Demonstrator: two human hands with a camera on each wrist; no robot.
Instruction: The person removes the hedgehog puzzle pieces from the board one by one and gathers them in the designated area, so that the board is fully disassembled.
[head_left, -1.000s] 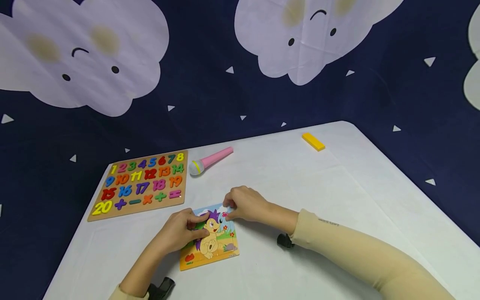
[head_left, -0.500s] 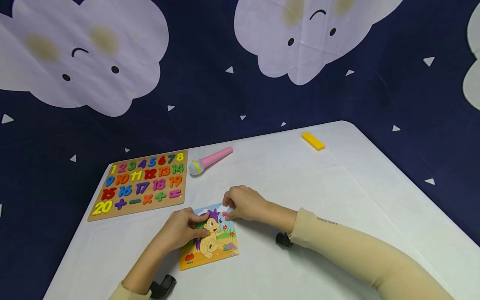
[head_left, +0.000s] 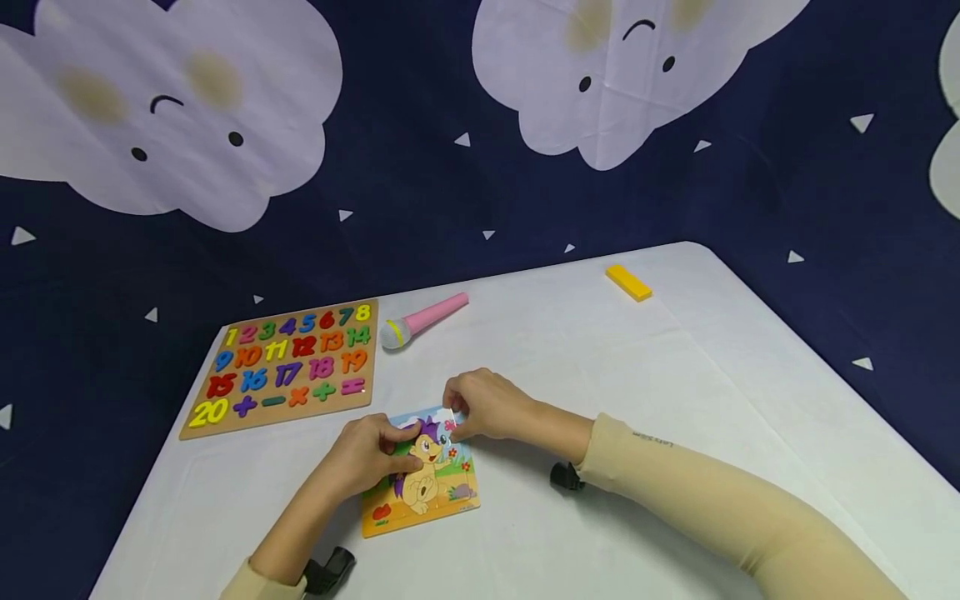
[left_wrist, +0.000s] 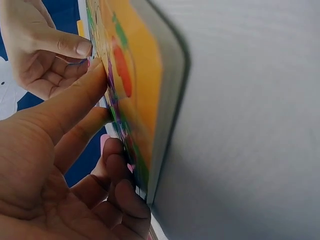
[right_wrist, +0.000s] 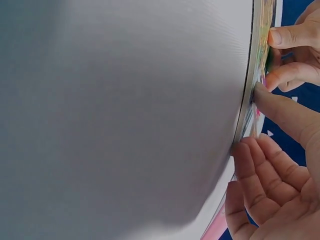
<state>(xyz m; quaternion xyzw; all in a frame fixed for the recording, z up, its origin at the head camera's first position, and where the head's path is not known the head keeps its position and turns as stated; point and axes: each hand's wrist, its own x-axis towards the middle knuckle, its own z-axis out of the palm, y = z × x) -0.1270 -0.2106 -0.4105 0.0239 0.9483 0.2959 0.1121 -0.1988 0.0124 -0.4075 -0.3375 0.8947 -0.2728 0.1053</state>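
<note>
A square picture puzzle with a purple-spined hedgehog lies on the white table, in front of the person. My left hand rests at its left side, thumb and index finger pressing on the picture. In the left wrist view, the other fingers of that hand bend beside the puzzle's edge. My right hand is at the upper right corner, pinching what looks like a corner puzzle piece between thumb and fingers. The piece seems slightly raised; the fingers hide most of it.
A wooden number board with coloured digits lies at the left. Behind the puzzle is a pink toy microphone with a grey head. A yellow block sits near the table's back edge. A dark blue cloud-patterned cloth hangs behind.
Both hands stay at nearly the same places on the puzzle. A pale piece edge shows more clearly beside the right fingers now. The head view has shifted very slightly.
</note>
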